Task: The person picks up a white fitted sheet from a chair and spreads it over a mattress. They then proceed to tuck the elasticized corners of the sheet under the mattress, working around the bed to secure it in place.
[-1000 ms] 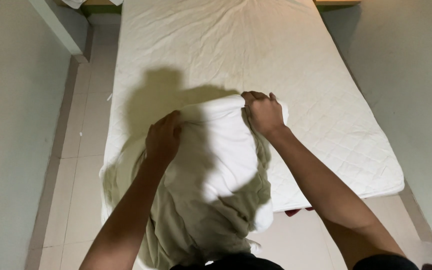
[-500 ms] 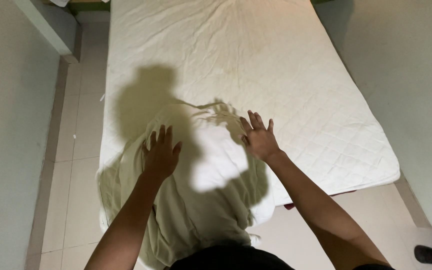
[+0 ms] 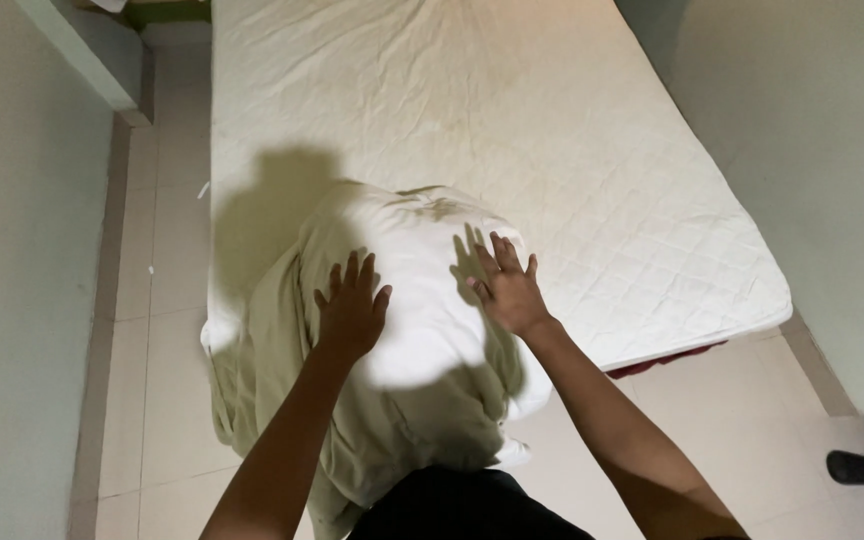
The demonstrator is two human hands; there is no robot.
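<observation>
Both hands, left hand [image 3: 352, 308] and right hand [image 3: 508, 290], lie spread flat, gripping nothing, on the white cloth pillow [image 3: 422, 290] at mid-frame, on the quilted white mattress [image 3: 552, 130]

A bed with a quilted white mattress [image 3: 512, 130] fills the middle of a narrow room, set between plain pale walls [image 3: 12, 300] on both sides. The floor [image 3: 167, 250] is light tile with dark grout lines. A hard shadow [image 3: 272, 210] falls across the mattress.
</observation>
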